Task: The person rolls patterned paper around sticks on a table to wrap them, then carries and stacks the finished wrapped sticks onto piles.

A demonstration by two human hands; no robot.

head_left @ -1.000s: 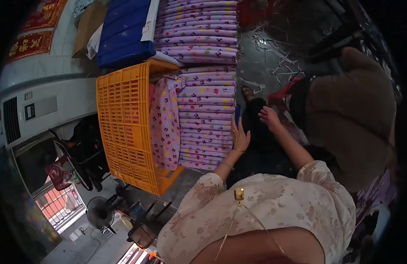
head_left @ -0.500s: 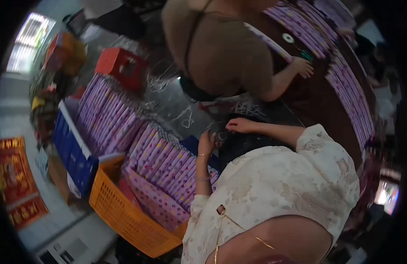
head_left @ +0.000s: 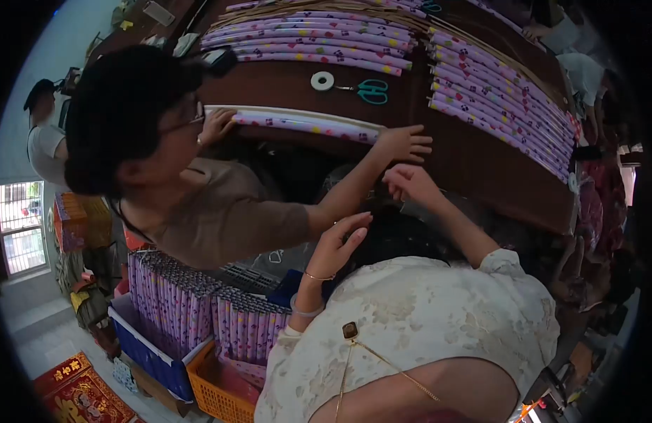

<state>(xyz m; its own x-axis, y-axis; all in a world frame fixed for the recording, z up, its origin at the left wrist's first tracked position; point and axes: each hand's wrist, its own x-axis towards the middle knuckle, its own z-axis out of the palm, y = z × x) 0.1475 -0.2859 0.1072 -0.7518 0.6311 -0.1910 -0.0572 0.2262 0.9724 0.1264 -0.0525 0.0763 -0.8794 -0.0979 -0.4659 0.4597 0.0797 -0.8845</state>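
Note:
My left hand point(head_left: 338, 244) is held in front of my body, fingers and thumb apart, with nothing visible in it. My right hand point(head_left: 413, 186) hovers near the table's front edge, its fingers loosely bent and no object showing in them. Just beyond it, a co-worker's hand point(head_left: 402, 144) is spread at the right end of a long pink-purple patterned roll point(head_left: 305, 125) with a white strip along its back. The co-worker's other hand point(head_left: 217, 127) rests at the roll's left end. My right hand is close to the co-worker's hand; I cannot tell whether they touch.
Behind the roll lie a tape roll point(head_left: 322, 81) and green-handled scissors point(head_left: 372, 91) on the brown table point(head_left: 474, 158). Patterned rolls are grouped at the back point(head_left: 319, 42) and right point(head_left: 502, 106). Left below, a blue crate point(head_left: 153, 366) and orange basket point(head_left: 220, 395) stand by packed patterned rolls.
My view has swung up toward the table. The co-worker now leans in from the left with both hands at the long roll. My hands have risen, and the left fingers are now more spread.

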